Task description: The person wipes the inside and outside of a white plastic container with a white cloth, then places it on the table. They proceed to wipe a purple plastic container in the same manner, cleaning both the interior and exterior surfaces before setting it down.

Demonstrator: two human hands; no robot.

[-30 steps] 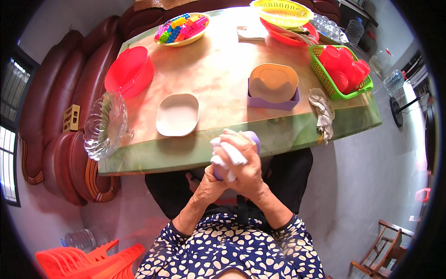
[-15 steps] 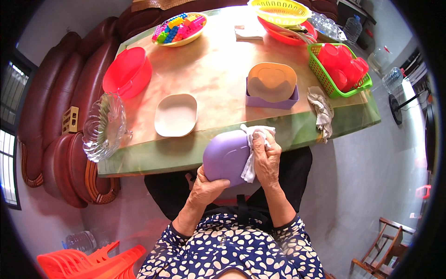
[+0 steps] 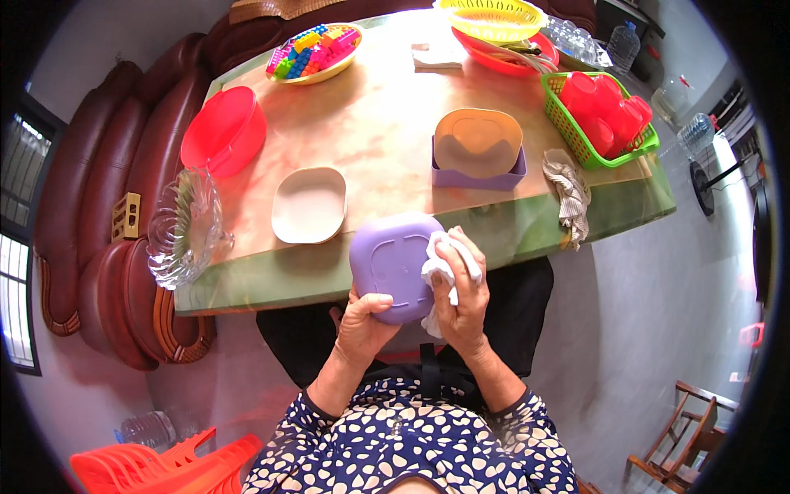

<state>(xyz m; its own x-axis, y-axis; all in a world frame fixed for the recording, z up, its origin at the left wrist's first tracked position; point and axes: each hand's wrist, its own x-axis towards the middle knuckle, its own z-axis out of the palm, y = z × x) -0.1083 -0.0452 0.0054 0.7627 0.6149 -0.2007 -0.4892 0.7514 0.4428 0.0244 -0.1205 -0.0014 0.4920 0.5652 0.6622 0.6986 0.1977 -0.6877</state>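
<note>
Above my lap, at the table's front edge, is a purple plastic bowl [image 3: 395, 263] with its underside facing up. My left hand [image 3: 364, 325] grips its lower left side, thumb lying on the base. A white cloth [image 3: 453, 262] is bunched in my right hand [image 3: 463, 288], whose fingers close round it and press it against the bowl's right side. On the table ahead of the bowl are a cream bowl [image 3: 309, 206] to the left and an orange bowl [image 3: 479, 142] resting in a purple container [image 3: 479, 176] to the right.
A red basin [image 3: 224, 132] and a clear glass dish [image 3: 185, 230] stand on the left. Toy blocks fill a yellow bowl [image 3: 316, 56] at the back. Red cups sit in a green basket [image 3: 586, 152] on the right, beside a crumpled striped cloth [image 3: 568, 193]. A yellow colander [image 3: 492, 18] is behind.
The purple bowl has tilted so its base now faces up more fully. My right hand and the white cloth have shifted slightly left and down along its right side.
</note>
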